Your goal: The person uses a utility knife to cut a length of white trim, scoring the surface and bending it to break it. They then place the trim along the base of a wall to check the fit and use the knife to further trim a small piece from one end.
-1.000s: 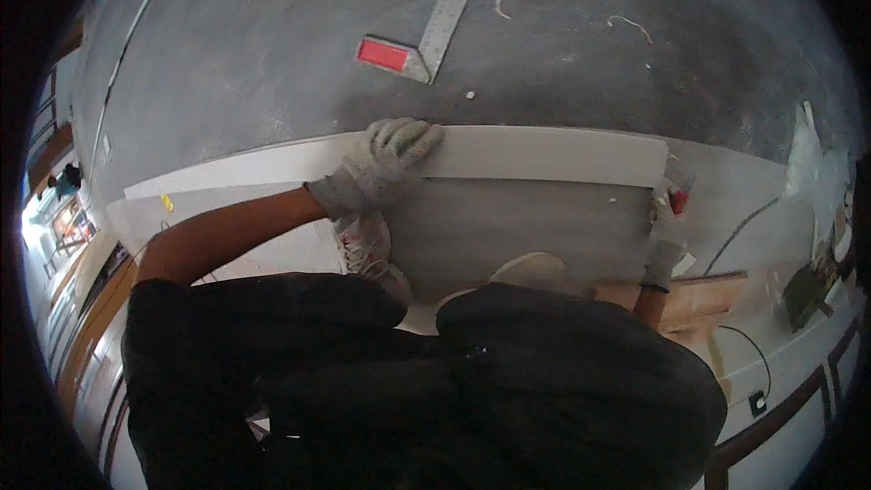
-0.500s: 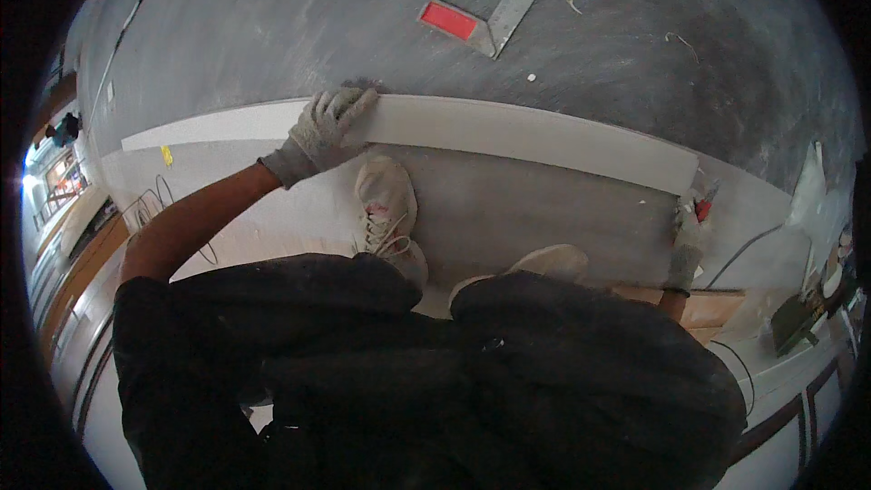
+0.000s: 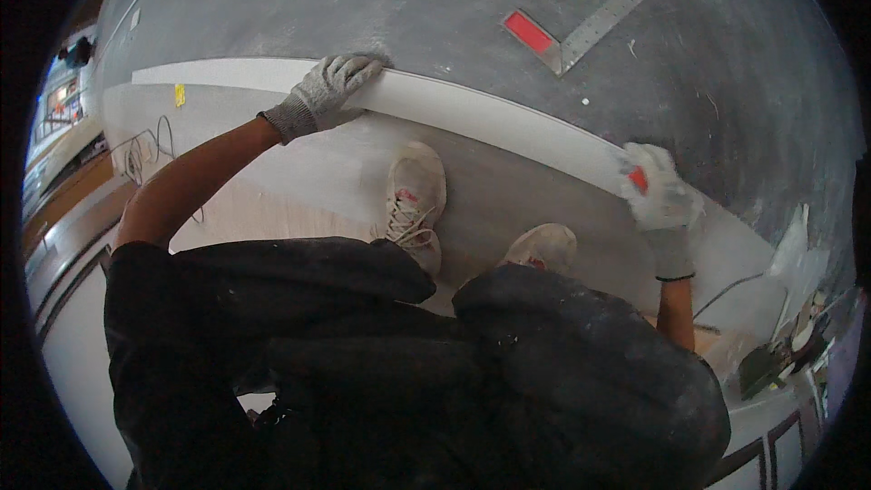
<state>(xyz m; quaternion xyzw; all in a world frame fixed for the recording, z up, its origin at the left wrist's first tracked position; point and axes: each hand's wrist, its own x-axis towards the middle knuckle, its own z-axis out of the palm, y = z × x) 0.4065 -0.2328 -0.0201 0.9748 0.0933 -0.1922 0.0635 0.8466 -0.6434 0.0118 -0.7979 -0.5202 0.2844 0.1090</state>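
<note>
A long white strip (image 3: 508, 122) lies across the grey floor in front of my feet. My gloved left hand (image 3: 327, 93) grips it left of the middle, fingers curled over its far edge. At the strip's right end my gloved right hand (image 3: 660, 186) is closed round a red tool (image 3: 638, 177); its working end is blurred. Beyond the strip a metal square (image 3: 606, 23) with a red handle inset lies on the dark grey surface (image 3: 435, 0).
My shoes (image 3: 413, 200) are just behind the strip. Coiled wire (image 3: 136, 159) and a small yellow piece (image 3: 180, 94) lie at the left. Scraps and a dark green object (image 3: 758, 372) sit at the far right, near a cable (image 3: 726, 289).
My right hand has risen from below the strip's right end onto that end with the red tool. My left hand stays on the strip. The view has shifted, so the square appears farther right.
</note>
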